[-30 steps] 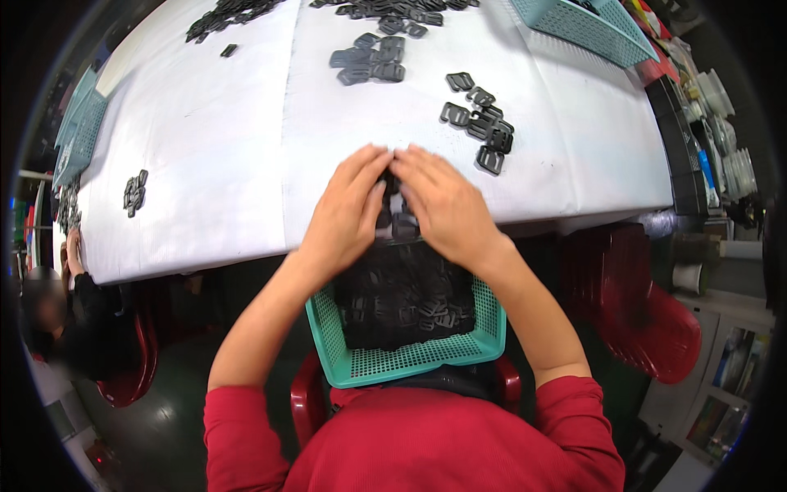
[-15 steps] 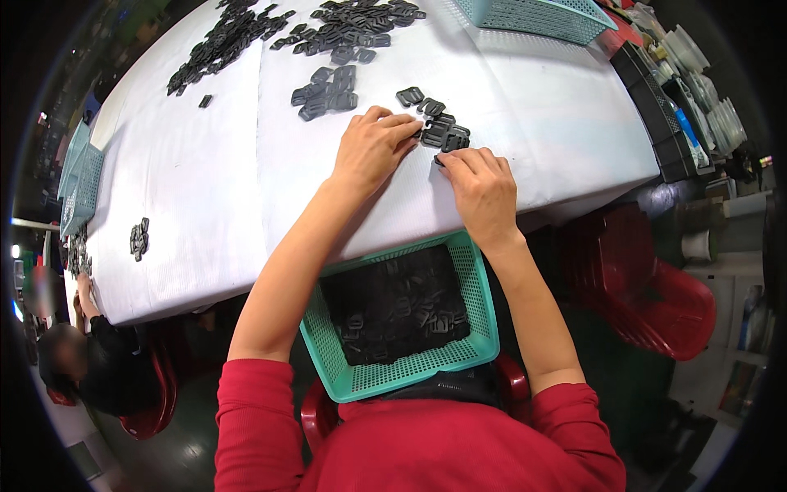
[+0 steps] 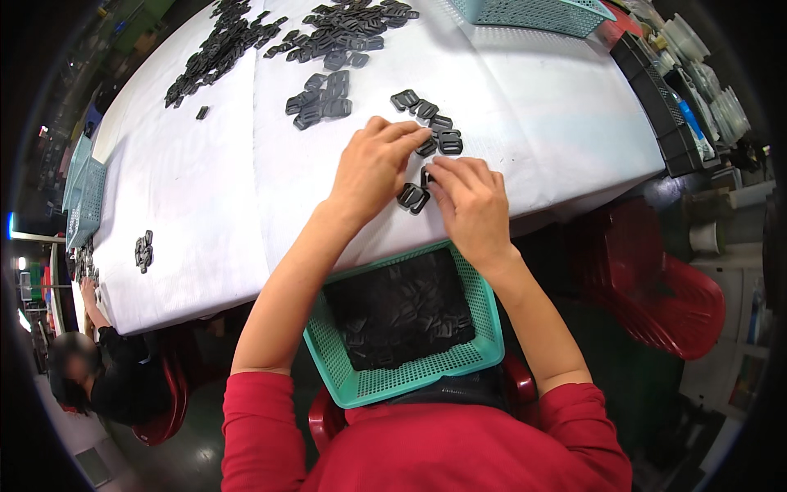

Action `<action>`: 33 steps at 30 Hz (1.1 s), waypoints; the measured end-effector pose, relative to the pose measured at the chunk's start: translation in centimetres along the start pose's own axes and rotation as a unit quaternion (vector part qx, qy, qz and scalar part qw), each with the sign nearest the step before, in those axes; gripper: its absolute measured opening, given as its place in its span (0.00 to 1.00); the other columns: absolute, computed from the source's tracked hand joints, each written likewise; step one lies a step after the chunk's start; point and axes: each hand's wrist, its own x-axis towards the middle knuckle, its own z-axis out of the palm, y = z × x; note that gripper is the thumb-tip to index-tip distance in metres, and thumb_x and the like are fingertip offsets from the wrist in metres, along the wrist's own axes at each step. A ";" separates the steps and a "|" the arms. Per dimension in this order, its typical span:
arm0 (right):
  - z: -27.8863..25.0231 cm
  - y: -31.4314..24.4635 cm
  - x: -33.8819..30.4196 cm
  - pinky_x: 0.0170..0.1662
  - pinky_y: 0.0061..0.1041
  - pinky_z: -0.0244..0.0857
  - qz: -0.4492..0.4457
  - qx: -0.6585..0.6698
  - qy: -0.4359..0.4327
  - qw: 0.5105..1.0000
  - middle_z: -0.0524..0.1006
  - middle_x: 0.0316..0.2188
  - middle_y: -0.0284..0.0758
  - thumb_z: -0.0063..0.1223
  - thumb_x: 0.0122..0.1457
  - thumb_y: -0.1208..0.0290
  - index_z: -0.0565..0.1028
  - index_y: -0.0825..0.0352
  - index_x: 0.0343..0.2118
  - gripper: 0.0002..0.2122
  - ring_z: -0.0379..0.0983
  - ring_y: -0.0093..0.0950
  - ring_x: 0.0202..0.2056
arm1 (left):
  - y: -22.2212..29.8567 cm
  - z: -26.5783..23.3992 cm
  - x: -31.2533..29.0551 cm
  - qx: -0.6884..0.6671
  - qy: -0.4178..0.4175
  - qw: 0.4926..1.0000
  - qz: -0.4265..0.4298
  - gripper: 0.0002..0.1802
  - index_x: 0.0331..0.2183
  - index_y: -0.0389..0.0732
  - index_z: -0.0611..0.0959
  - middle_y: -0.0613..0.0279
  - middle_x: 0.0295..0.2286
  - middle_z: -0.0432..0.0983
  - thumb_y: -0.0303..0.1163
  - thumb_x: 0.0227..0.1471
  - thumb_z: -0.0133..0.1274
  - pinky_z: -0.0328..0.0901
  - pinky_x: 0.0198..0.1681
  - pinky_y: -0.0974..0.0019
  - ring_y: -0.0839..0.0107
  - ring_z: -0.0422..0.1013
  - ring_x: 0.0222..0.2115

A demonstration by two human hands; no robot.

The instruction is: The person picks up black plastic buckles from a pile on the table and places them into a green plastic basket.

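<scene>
Black buckles (image 3: 428, 131), both hands palm-down, fingertips touching

Buckles (image 3: 426, 131) on the table (image 3: 205, 189) before both hands (image 3: 426, 184), basket (image 3: 406, 328) of buckles behind, below the table edge.

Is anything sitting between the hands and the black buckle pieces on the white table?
Nothing visible is. The left hand already rests its fingers on the small cluster of black buckle pieces, and the right hand touches the buckle pieces beside it. The white table around them holds only other loose pieces farther off.
</scene>
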 end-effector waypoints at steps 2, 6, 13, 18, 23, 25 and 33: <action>-0.5 1.0 1.1 0.44 0.31 0.61 0.018 0.002 0.026 0.999 0.77 0.41 0.29 0.58 0.49 0.73 0.78 0.64 0.38 0.11 0.70 0.29 0.43 | 0.3 0.9 -0.1 0.066 -0.017 0.998 0.015 0.24 0.44 0.44 0.82 0.66 0.41 0.77 0.18 0.41 0.52 0.65 0.45 0.62 0.63 0.69 0.39; -0.9 3.6 2.9 0.44 0.31 0.61 0.006 0.000 0.028 1.000 0.77 0.41 0.27 0.59 0.49 0.73 0.78 0.63 0.38 0.12 0.70 0.29 0.43 | 0.3 -0.1 -1.7 0.077 -0.047 0.996 -0.025 0.22 0.40 0.45 0.83 0.67 0.40 0.77 0.18 0.39 0.52 0.64 0.45 0.62 0.64 0.69 0.39; -1.1 4.0 3.0 0.44 0.30 0.62 -0.001 -0.024 -0.016 1.000 0.78 0.37 0.25 0.61 0.48 0.70 0.80 0.61 0.34 0.09 0.70 0.27 0.42 | -1.5 -1.2 0.7 0.069 0.018 0.997 -0.034 0.15 0.38 0.41 0.82 0.64 0.39 0.78 0.23 0.45 0.54 0.65 0.44 0.60 0.62 0.70 0.38; 0.4 5.1 5.5 0.42 0.30 0.64 -0.004 0.006 -0.017 1.000 0.79 0.35 0.27 0.61 0.47 0.70 0.80 0.61 0.33 0.09 0.72 0.29 0.41 | -4.9 2.1 4.5 0.100 -0.002 0.994 -0.033 0.14 0.41 0.40 0.82 0.63 0.42 0.78 0.30 0.50 0.54 0.66 0.46 0.61 0.61 0.70 0.41; 0.0 5.4 6.9 0.42 0.32 0.67 0.075 0.002 -0.097 0.992 0.80 0.33 0.30 0.61 0.47 0.71 0.81 0.61 0.34 0.10 0.73 0.31 0.40 | -5.3 1.1 4.3 -0.118 -0.026 0.970 -0.210 0.14 0.42 0.41 0.83 0.61 0.36 0.80 0.31 0.51 0.55 0.67 0.43 0.63 0.63 0.73 0.36; -0.9 5.9 7.4 0.43 0.31 0.68 0.146 0.022 -0.120 0.982 0.80 0.34 0.30 0.60 0.47 0.71 0.81 0.61 0.35 0.10 0.73 0.32 0.40 | -5.0 0.0 3.7 -0.237 -0.049 0.917 -0.318 0.13 0.41 0.42 0.84 0.58 0.35 0.80 0.31 0.53 0.54 0.67 0.40 0.66 0.65 0.74 0.31; 2.6 7.6 9.1 0.44 0.31 0.67 -0.074 -0.016 -0.052 0.996 0.80 0.36 0.29 0.61 0.48 0.69 0.81 0.60 0.34 0.10 0.72 0.29 0.42 | -6.9 -1.2 2.9 -0.032 0.106 0.980 -0.167 0.10 0.38 0.41 0.85 0.59 0.36 0.79 0.29 0.51 0.55 0.67 0.37 0.70 0.70 0.73 0.30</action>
